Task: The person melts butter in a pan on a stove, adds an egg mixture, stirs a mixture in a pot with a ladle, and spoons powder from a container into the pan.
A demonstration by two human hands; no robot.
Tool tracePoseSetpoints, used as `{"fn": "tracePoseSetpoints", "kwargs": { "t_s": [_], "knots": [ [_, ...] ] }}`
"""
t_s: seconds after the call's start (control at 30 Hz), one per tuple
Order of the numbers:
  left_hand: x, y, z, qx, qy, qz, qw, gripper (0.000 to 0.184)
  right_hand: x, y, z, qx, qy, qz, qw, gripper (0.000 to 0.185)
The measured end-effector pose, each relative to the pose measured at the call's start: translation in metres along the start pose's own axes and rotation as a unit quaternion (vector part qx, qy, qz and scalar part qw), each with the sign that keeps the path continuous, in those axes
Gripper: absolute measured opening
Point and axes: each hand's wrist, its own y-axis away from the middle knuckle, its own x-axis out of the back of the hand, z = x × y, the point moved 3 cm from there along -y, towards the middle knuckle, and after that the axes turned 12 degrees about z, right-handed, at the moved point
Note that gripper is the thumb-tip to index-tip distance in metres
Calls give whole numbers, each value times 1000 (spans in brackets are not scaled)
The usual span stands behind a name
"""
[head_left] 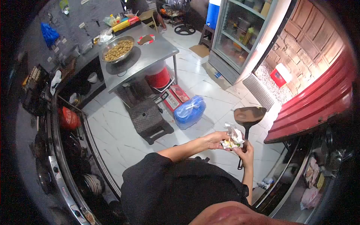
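Note:
My left hand [215, 140] is closed on a crumpled white wrapper [235, 134] with bits of green and yellow showing; its contents are too small to make out. Close beside it, my right hand [245, 153] grips the black handle of a ladle [250, 114]. The ladle's wide, dark, shiny bowl points up and away from me, and its handle end sticks out below the hand. The fingers of my right hand also touch the wrapper's lower edge. Both hands are held in front of my body, above the tiled floor.
Ahead, a steel table [159, 48] bears a large bowl [119, 50] of round, light-brown pieces. Below it are a dark stool [150, 116], a red bucket [158, 77] and a blue plastic bag [190, 111]. A glass-door fridge [240, 35] stands right; a red corrugated panel [311, 97] juts in.

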Motion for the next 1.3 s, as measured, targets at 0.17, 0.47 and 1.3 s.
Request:
{"fn": "tracePoseSetpoints", "kwargs": {
  "t_s": [0.17,0.47,1.3],
  "knots": [
    [-12,-72,35,31,6,-16,999,29,9,-57,-4,-12,-106,37,994,67],
    [-2,-187,191,-63,-112,28,991,36,1,-264,12,40,12,118,992,27],
    [115,-379,669,-572,-278,194,747,49,-179,-839,-53,28,-37,-50,998,33]
  ]
}}
